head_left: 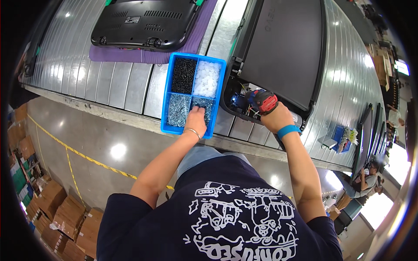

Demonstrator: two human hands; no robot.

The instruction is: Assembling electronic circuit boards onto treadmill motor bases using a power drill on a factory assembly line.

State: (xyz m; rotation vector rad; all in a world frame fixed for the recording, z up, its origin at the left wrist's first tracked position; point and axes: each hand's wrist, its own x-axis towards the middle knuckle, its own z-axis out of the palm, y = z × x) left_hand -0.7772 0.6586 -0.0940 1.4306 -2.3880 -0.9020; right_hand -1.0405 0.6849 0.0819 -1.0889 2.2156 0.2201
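Blue tray [166, 106]: left hand [197, 122] seemingly picking screws [208, 109], hold unclear; right hand [278, 118] clasps drill [265, 101]; next likely needs firm pinching.

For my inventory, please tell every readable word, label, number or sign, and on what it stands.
I leave wording uncopied.
Dark shirt: large white lettering, readable.
Dark panel: faint lettering, not clearly readable.
Black vented casing: pale label, too small to read.
Red-and-black power tool: small marking, too small to read.

My downward head-worn fisheye view
I look from above, just short of the blue tray [166, 98], fairly near, facing across the worktop [124, 82], which curves well out beyond the tray.
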